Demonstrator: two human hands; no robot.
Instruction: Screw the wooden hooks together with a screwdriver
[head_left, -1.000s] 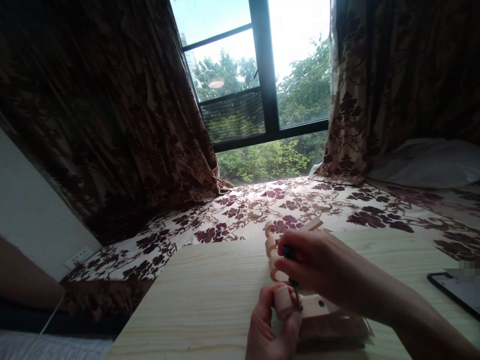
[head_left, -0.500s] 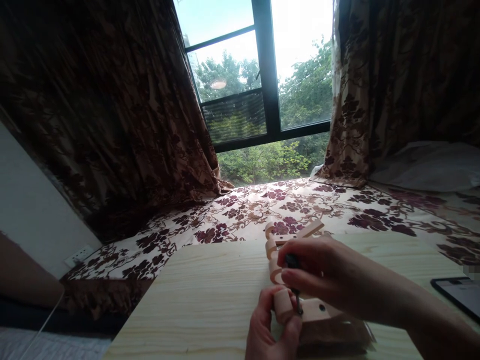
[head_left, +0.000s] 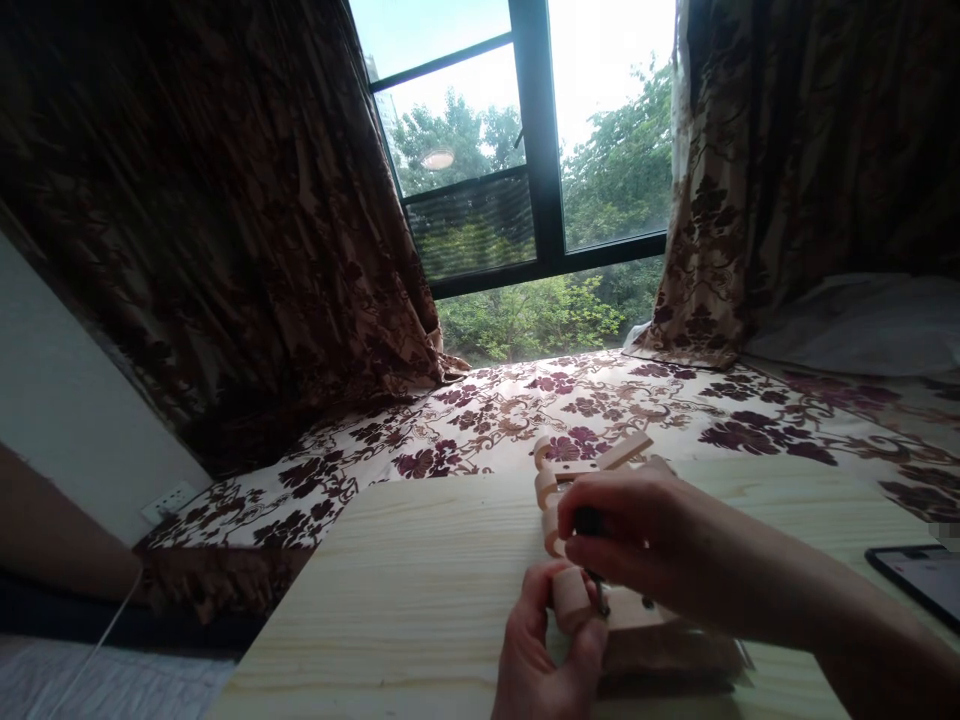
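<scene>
My right hand (head_left: 637, 525) is closed around the black handle of a screwdriver (head_left: 587, 522). Its thin metal shaft points down, and the tip meets the wood beside my left fingers. Thumb and fingers of my left hand (head_left: 531, 645) grip a small rounded wooden piece (head_left: 571, 597) low on the board. Against it lies a flat wooden bar (head_left: 628, 608) with a dark hole or screw head in it. Just beyond my right hand, more rounded wooden pieces (head_left: 544, 487) stand in a row, partly covered by the fingers. A wooden strip (head_left: 626, 450) slants behind them.
A pale wooden board (head_left: 390, 600) lies under my hands. A phone (head_left: 919, 580) rests at the right. Beneath the wooden bar is a clear plastic bag (head_left: 675, 660). Behind, a flowered cloth (head_left: 480, 425) covers the ledge below the window, with curtains (head_left: 225, 200) on both sides.
The view has shifted slightly. Both hands keep their grip, and the screwdriver stays at the same spot on the wood.
</scene>
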